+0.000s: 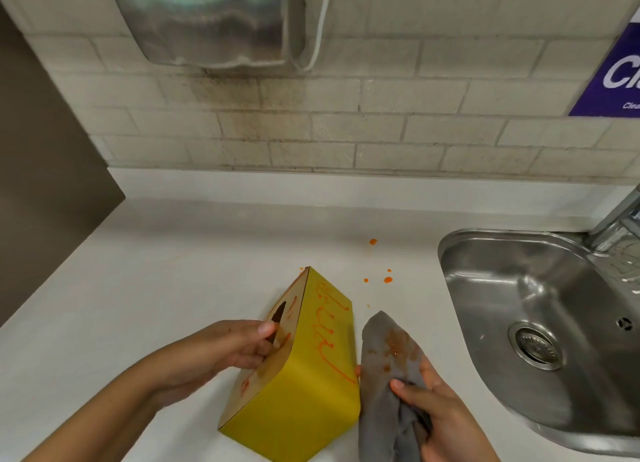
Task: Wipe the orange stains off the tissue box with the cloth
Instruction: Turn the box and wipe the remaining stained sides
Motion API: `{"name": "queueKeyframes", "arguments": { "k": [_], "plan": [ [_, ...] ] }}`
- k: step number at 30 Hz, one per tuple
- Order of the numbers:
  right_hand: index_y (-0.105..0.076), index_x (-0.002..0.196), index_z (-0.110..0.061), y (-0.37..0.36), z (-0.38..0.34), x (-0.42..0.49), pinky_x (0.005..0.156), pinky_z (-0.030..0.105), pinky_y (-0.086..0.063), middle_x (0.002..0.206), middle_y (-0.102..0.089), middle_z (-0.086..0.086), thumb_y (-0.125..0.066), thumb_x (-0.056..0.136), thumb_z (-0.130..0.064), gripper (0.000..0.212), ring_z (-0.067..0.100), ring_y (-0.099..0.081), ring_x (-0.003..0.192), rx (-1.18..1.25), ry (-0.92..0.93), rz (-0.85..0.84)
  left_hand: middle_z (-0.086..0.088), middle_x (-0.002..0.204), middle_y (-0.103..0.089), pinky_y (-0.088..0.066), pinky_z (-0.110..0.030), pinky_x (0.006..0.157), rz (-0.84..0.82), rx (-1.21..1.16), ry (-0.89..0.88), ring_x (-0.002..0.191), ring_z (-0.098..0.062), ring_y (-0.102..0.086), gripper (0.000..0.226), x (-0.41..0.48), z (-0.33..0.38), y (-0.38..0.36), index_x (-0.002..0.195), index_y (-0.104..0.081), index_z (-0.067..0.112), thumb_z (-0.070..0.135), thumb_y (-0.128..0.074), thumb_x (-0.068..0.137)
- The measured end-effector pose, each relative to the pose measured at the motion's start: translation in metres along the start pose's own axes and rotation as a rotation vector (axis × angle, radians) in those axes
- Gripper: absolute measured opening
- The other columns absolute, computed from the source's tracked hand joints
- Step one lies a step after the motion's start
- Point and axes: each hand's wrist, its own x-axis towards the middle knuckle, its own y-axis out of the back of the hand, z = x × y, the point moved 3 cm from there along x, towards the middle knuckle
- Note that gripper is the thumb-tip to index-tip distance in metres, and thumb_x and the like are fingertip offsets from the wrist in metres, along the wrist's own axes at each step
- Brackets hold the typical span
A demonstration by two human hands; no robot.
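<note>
While the box is tipped on edge: I have the yellow tissue box (304,385) near the front of the white counter (166,264), its long yellow side turned up and its tan slotted top facing left.
Left hand: my left hand (221,352) braces the box from the left, fingers curled closed at the slot, thumb on the tan face.
Right hand: my right hand (440,413) is closed round a bunched grey cloth (388,368), which stands just beside the box's right edge; whether it touches the box, I cannot tell.
Stains: an orange squiggle (325,333) runs the length of the yellow side, with smaller smears on the tan top; orange spots (387,279) dot the counter beyond, towards the steel sink (540,323).
Cloth: its upper face already carries orange-brown marks.
Step in hand, as I judge it: bring the cloth onto the yellow side and wipe along the squiggle.
Doing it well: I would turn a clean fold outward, press against the left hand's brace so the box does not skid, and stroke one way rather than scrub.
Risk: thin card may dent, and a soiled fold may smear.
</note>
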Motion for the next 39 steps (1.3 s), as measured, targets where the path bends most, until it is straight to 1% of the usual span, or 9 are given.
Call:
{"name": "queueKeyframes", "arguments": {
  "k": [4, 6, 9, 14, 18, 22, 27, 33, 39],
  "plan": [
    [-0.056, 0.118, -0.008, -0.005, 0.011, 0.005, 0.067, 0.045, -0.059, 0.110, -0.063, 0.032, -0.048, 0.069, 0.014, 0.054, 0.047, -0.065, 0.091, 0.008, -0.045, -0.036, 0.006, 0.112, -0.072, -0.042, -0.035, 0.107, 0.049, 0.123, 0.065, 0.109, -0.012, -0.064, 0.105, 0.003, -0.007, 0.001, 0.122, -0.057, 0.031, 0.083, -0.069, 0.032],
    [-0.057, 0.117, -0.008, -0.004, 0.016, 0.008, 0.073, 0.048, -0.058, 0.113, -0.062, 0.033, -0.049, 0.068, 0.014, 0.055, 0.049, -0.061, 0.099, 0.012, -0.065, -0.029, 0.006, 0.097, -0.076, -0.043, -0.035, 0.105, 0.121, 0.124, 0.110, 0.102, -0.012, -0.067, 0.114, 0.007, -0.014, 0.002, 0.121, -0.050, 0.033, 0.083, -0.071, 0.021],
    [-0.057, 0.118, -0.007, 0.000, 0.022, 0.010, 0.086, 0.051, -0.048, 0.119, -0.057, 0.034, -0.050, 0.065, 0.015, 0.058, 0.051, -0.050, 0.113, -0.004, -0.095, -0.002, 0.007, 0.074, -0.075, -0.045, -0.028, 0.096, 0.193, 0.117, 0.120, 0.089, -0.008, -0.070, 0.104, 0.010, -0.025, 0.002, 0.122, -0.049, 0.033, 0.069, -0.078, 0.029],
    [-0.067, 0.100, -0.001, 0.008, 0.026, 0.010, 0.075, 0.058, -0.052, 0.097, -0.068, 0.029, -0.046, 0.064, 0.015, 0.045, 0.042, -0.067, 0.079, 0.055, -0.084, 0.002, 0.009, 0.065, -0.067, -0.042, -0.025, 0.087, 0.189, 0.072, 0.084, 0.080, -0.002, -0.069, 0.086, 0.012, -0.046, 0.005, 0.121, -0.050, 0.036, 0.055, -0.077, 0.041],
    [-0.061, 0.106, -0.009, 0.027, 0.001, 0.016, 0.055, 0.024, -0.054, 0.084, -0.070, 0.013, -0.054, 0.068, 0.008, 0.043, 0.019, -0.068, 0.070, -0.274, 0.170, 0.142, 0.007, 0.074, -0.068, -0.050, -0.021, 0.076, 0.070, 0.014, 0.046, 0.081, -0.009, -0.068, 0.082, 0.014, -0.053, 0.005, 0.124, -0.051, 0.033, 0.039, -0.082, 0.048],
    [-0.054, 0.108, -0.030, 0.024, -0.028, 0.036, 0.065, 0.020, -0.052, 0.104, -0.066, 0.006, -0.055, 0.086, 0.003, 0.040, 0.015, -0.065, 0.090, -0.664, 0.389, 0.198, -0.010, 0.109, -0.071, -0.054, -0.024, 0.085, -0.023, 0.007, 0.044, 0.104, -0.023, -0.067, 0.073, 0.019, -0.052, 0.010, 0.126, -0.054, 0.023, 0.023, -0.083, 0.059],
    [-0.047, 0.120, -0.027, 0.012, -0.036, 0.054, 0.098, 0.034, -0.044, 0.129, -0.053, 0.006, -0.045, 0.079, 0.024, 0.065, 0.018, -0.052, 0.118, -0.794, 0.550, 0.206, -0.014, 0.123, -0.065, -0.051, -0.024, 0.093, -0.101, 0.047, 0.053, 0.113, -0.024, -0.063, 0.065, 0.028, -0.045, 0.021, 0.129, -0.053, 0.019, 0.012, -0.079, 0.070],
    [-0.047, 0.120, -0.013, -0.002, -0.017, 0.067, 0.088, 0.003, -0.039, 0.119, -0.052, 0.003, -0.043, 0.083, 0.021, 0.051, 0.008, -0.052, 0.106, -1.019, 0.616, 0.228, -0.013, 0.125, -0.064, -0.050, -0.022, 0.094, -0.126, 0.066, 0.034, 0.115, -0.023, -0.062, 0.064, 0.033, -0.047, 0.024, 0.128, -0.052, 0.023, 0.016, -0.073, 0.068],
    [-0.050, 0.119, -0.018, -0.003, -0.004, 0.068, 0.080, -0.002, -0.034, 0.113, -0.040, -0.006, -0.045, 0.094, -0.006, 0.028, -0.003, -0.045, 0.103, -1.125, 0.627, 0.197, -0.010, 0.124, -0.065, -0.050, -0.024, 0.096, -0.134, 0.059, 0.006, 0.113, -0.018, -0.063, 0.065, 0.034, -0.051, 0.023, 0.126, -0.054, 0.026, 0.018, -0.080, 0.067]
  ]
}}
